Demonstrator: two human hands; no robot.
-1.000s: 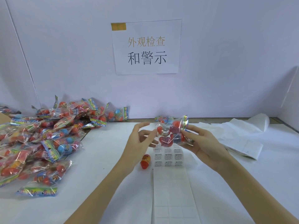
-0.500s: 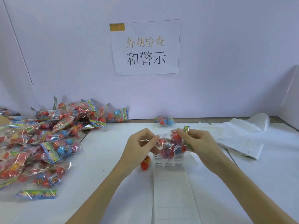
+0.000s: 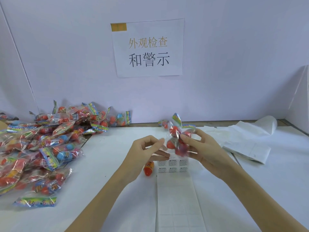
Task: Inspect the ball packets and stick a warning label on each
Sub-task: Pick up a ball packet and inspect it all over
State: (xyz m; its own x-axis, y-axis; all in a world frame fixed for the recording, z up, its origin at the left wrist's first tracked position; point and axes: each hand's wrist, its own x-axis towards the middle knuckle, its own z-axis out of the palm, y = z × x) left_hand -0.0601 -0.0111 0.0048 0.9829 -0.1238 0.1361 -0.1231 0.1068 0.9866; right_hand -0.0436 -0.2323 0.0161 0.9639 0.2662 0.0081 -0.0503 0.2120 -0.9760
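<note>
Since 0.5 s ago: my right hand (image 3: 200, 148) lifted the ball packet (image 3: 177, 139) off the label sheet (image 3: 173, 164) and tipped it up, header end now pointing up and away. Top row of warning labels, covered before, is visible again. My left hand (image 3: 143, 151) let go of the packet's edge; fingers loosely curled just beside it, blurred, contact unclear.

- Held packet (image 3: 177, 139): clear plastic with red balls and a rainbow header, upright above the tabletop (image 3: 108, 156).
- Label sheet (image 3: 173, 164): flat, two rows of warning labels left.
- Packet pile (image 3: 43, 148): heaped at left.
</note>
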